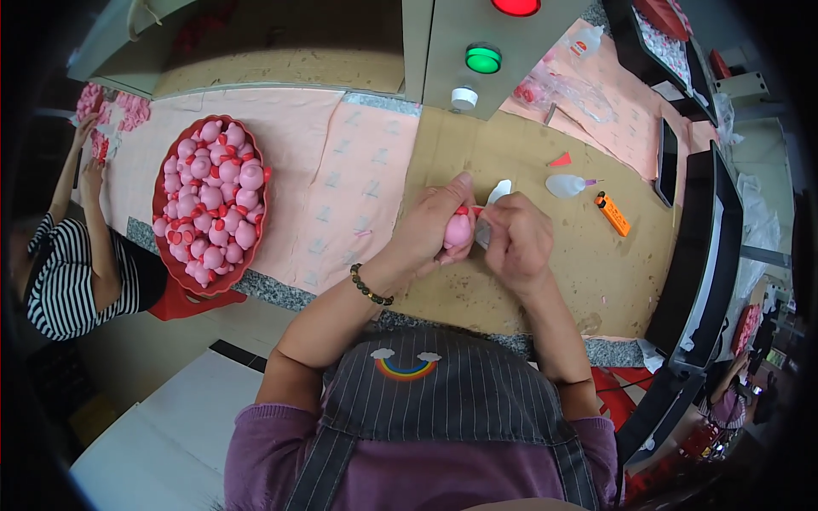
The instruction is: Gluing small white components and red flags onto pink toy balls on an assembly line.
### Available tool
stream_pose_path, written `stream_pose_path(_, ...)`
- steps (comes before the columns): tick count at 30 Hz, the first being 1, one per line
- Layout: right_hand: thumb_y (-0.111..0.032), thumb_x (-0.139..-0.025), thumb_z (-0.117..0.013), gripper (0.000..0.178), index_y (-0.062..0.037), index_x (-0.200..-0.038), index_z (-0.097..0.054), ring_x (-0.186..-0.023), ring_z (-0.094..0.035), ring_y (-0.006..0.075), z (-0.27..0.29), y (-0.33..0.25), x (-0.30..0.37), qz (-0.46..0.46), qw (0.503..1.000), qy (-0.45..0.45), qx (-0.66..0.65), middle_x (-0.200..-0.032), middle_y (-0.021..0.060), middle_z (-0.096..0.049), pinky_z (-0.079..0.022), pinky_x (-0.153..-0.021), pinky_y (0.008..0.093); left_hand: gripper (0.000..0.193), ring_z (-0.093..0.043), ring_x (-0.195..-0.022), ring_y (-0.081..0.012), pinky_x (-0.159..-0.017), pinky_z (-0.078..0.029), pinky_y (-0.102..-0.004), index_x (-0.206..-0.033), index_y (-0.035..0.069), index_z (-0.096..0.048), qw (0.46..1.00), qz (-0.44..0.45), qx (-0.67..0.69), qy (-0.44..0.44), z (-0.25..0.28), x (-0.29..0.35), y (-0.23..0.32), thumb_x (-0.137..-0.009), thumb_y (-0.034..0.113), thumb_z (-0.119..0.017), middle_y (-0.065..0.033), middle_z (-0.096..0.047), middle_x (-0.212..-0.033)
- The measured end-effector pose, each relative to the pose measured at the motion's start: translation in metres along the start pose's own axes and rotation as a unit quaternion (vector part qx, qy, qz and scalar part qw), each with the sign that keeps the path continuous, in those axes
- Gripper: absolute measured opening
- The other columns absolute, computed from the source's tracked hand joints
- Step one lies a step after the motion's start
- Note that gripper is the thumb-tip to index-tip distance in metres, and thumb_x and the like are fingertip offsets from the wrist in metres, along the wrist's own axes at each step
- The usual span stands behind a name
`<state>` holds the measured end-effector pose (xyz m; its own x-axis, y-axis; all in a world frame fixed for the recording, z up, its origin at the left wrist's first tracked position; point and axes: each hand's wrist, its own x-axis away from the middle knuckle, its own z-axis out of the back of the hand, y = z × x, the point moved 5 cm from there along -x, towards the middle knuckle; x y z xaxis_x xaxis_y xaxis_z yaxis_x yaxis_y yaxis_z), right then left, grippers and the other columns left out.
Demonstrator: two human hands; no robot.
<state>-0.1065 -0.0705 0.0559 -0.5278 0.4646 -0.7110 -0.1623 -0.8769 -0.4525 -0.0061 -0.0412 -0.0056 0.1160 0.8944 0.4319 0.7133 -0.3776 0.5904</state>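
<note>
My left hand point(428, 223) is closed around a small round pink figure point(458, 231) with a red part at its top, held above the brown board. Close beside it, my right hand point(518, 240) pinches at the red part with thumb and forefinger; whatever lies between those fingertips is too small to make out. A white piece point(500, 189), perhaps paper, shows just behind the right fingers and is partly hidden by them.
A red scalloped basin point(158, 223) heaped with similar pink figures stands at the left. On the brown board point(477, 140) lie a dropper bottle point(564, 186), an orange cutter or lighter point(613, 214) and a red scrap point(561, 159). Black trays point(700, 255) line the right. Another person point(81, 264) works at far left.
</note>
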Motion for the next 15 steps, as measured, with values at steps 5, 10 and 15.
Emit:
stream_pose_path(5, 0.004, -0.062, -0.060, 0.015, 0.0010, -0.076, -0.053, -0.054, -0.054, 0.0251, -0.011, -0.019, -0.005, 0.062, 0.997, 0.030, -0.025, -0.068, 0.0096, -0.053, -0.044, -0.045, 0.0336, 0.044, -0.038, -0.033, -0.0127, -0.030, -0.028, -0.0244, -0.069, 0.005, -0.050, 0.999, 0.014, -0.031, 0.028, 0.003, -0.003, 0.002, -0.096, 0.037, -0.038, -0.0045, -0.043, -0.046)
stream_pose_path(10, 0.008, -0.062, -0.060, 0.019, 0.0006, -0.077, -0.053, -0.054, -0.053, 0.0239, 0.002, 0.022, 0.004, -0.024, 0.999, -0.004, 0.021, -0.068, 0.0116, -0.053, -0.044, -0.046, 0.0319, 0.050, -0.038, -0.031, -0.0123, -0.029, -0.027, -0.0237, -0.064, 0.005, -0.050, 0.999, 0.018, -0.038, -0.032, 0.000, -0.001, -0.003, -0.093, 0.046, -0.042, -0.0029, -0.040, -0.044)
stream_pose_path(15, 0.011, -0.067, -0.059, 0.016, 0.0011, -0.078, -0.053, -0.057, -0.056, 0.0238, 0.006, 0.009, 0.004, -0.173, 0.967, 0.075, -0.171, -0.070, 0.0123, -0.055, -0.045, -0.048, 0.0312, 0.056, -0.039, -0.034, -0.0121, -0.033, -0.029, -0.0219, -0.064, 0.006, -0.050, 0.998, 0.003, -0.032, -0.062, 0.004, -0.002, -0.004, -0.090, 0.055, -0.041, -0.0022, -0.041, -0.046)
